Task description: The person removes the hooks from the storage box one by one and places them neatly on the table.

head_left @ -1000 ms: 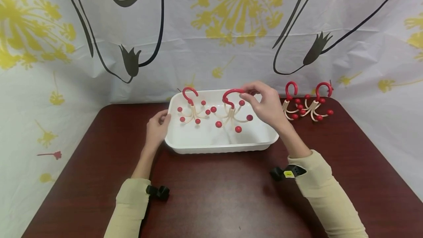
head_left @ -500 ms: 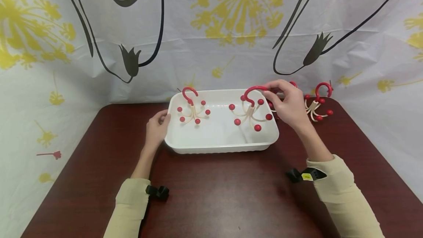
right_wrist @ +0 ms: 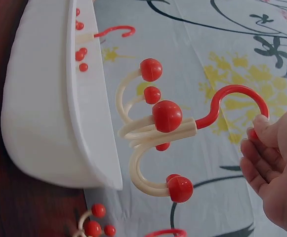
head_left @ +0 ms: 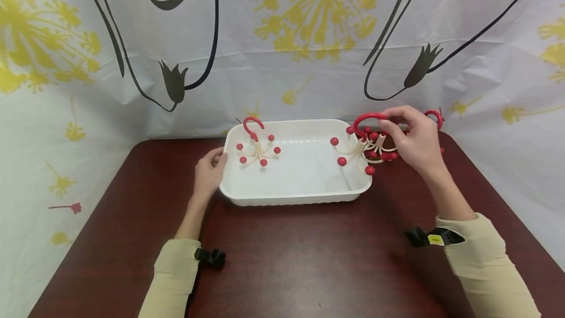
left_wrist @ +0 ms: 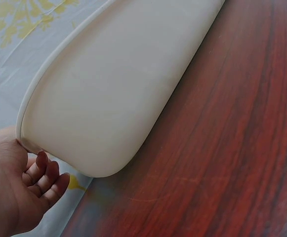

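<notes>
My right hand (head_left: 417,139) pinches the end of the red hook of a multi-arm hanger (head_left: 360,147) between thumb and fingers. This hanger (right_wrist: 183,131) has a cream stem and curved cream arms tipped with red balls. It hangs in the air over the right end of a white tray (head_left: 304,173). At the tray's left end, my left hand (head_left: 209,173) grips the rim; in the left wrist view its fingers curl below the tray wall (left_wrist: 103,98). A similar hanger (head_left: 258,148) stands hook-up inside the tray's left part.
On the table beyond the tray's right end stands another hanger (head_left: 380,145), overlapped by the held one. A further hanger's red hook (head_left: 434,117) shows behind my right hand. The dark wooden table (head_left: 282,259) meets a flower-patterned cloth (head_left: 282,72) at the back.
My right hand has carried the held hanger rightward, from above the tray's middle to its right edge. My left hand, the tray and the hanger inside it have stayed in place.
</notes>
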The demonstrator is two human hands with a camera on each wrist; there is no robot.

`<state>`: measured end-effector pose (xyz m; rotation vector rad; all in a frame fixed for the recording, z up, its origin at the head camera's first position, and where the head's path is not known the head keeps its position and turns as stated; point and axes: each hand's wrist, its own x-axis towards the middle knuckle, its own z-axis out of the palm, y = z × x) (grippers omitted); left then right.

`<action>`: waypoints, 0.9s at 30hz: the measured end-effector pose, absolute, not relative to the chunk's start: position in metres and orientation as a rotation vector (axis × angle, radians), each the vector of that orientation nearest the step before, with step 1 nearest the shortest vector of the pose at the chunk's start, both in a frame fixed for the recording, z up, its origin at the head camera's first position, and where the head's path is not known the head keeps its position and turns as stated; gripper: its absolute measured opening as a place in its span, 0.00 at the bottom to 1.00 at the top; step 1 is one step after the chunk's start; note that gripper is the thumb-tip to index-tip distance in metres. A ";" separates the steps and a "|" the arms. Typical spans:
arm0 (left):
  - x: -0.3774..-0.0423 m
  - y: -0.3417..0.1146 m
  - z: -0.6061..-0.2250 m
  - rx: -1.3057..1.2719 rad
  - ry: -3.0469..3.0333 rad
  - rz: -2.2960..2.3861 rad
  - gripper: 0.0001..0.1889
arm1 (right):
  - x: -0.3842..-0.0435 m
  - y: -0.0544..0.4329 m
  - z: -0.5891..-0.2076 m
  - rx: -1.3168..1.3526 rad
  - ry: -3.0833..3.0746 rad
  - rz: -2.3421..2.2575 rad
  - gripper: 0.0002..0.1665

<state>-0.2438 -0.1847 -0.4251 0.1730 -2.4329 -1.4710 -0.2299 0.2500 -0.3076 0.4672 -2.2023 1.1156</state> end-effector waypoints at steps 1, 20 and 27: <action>-0.244 -0.185 -0.425 0.173 -2.433 -1.473 0.20 | -0.229 0.253 -0.307 0.457 -2.203 1.115 0.10; -0.245 -0.186 -0.427 0.173 -2.423 -1.485 0.20 | -0.222 0.314 -0.313 0.295 -2.146 1.213 0.11; -0.246 -0.186 -0.428 0.174 -2.424 -1.483 0.20 | -0.218 0.331 -0.316 0.210 -2.140 1.166 0.11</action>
